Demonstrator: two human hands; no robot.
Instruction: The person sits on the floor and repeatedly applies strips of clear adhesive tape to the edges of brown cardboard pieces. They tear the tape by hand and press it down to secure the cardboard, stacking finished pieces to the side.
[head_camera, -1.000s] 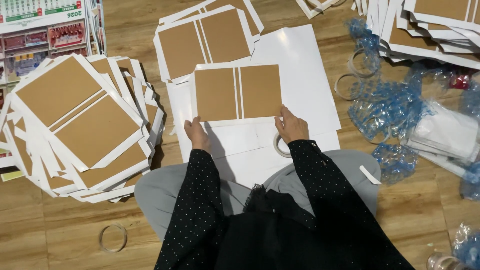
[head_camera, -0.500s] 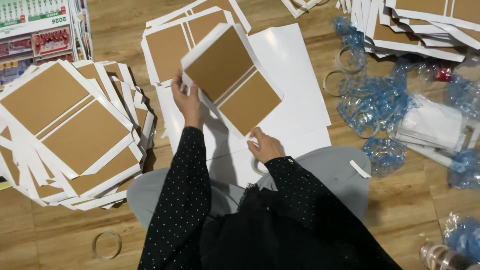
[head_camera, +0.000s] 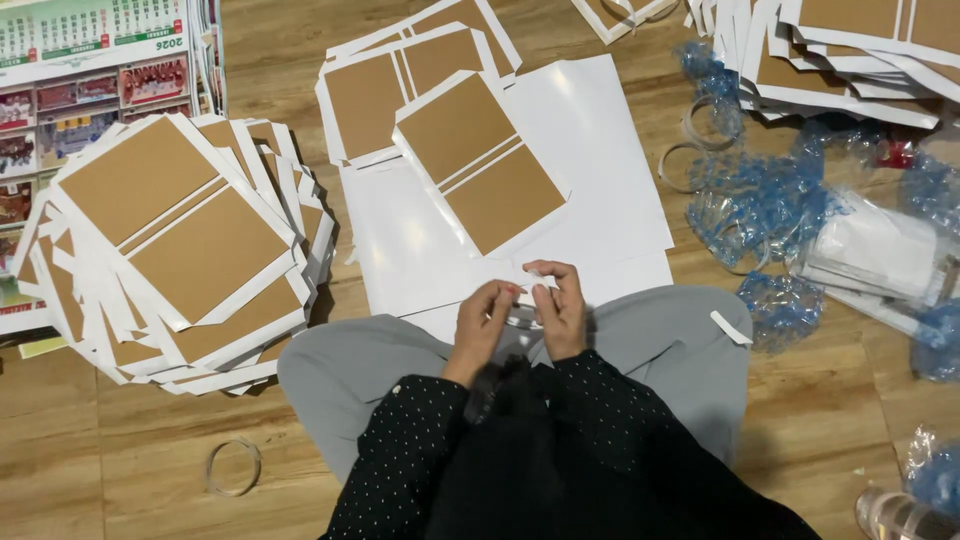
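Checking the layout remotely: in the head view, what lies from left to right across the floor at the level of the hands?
Fanned stack of brown-and-white boards → left hand → right hand → crumpled blue plastic wrap → white packet.

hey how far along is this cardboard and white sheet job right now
Done, it seems: a big fanned pile of backed sheets at the left and a small stack ahead. In hand: one brown-panelled piece lies tilted on the white sheets, while the left hand and right hand work a tape roll in the lap. Left: more stacked pieces at top right; I can't tell whether they're finished.
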